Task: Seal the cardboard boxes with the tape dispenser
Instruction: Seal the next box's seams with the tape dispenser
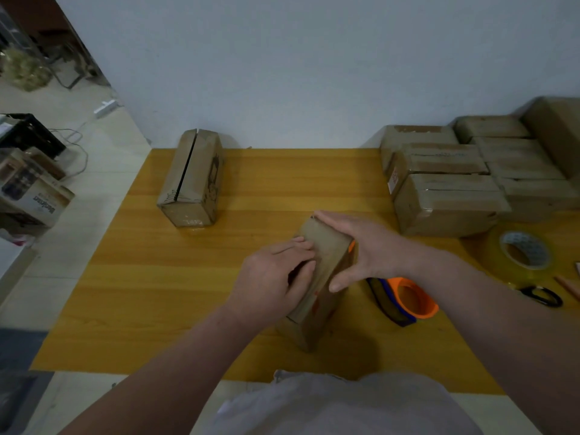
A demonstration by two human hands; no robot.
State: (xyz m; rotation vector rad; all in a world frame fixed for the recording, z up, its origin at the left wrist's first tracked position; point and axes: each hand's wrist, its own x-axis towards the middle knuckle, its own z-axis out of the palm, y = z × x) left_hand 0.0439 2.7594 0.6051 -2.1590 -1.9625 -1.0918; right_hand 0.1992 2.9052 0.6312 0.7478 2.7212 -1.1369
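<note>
The long, narrow cardboard box point(328, 246) lies at the middle of the tabletop point(188, 277). It looks light, with stiff walls but springy top flaps that probably need pinning at the seam, and the long sides are the safest place to hold it. The right hand point(367, 246) lies spread and released over its far end and right side, while the left hand point(273, 277) has bent fingers on the top face, and I cannot tell whether that grip pinches a flap or only presses. The orange tape dispenser point(408, 301) lies just beside the box on its right, untouched, with sealed boxes point(445, 196) stacked beyond.
</note>
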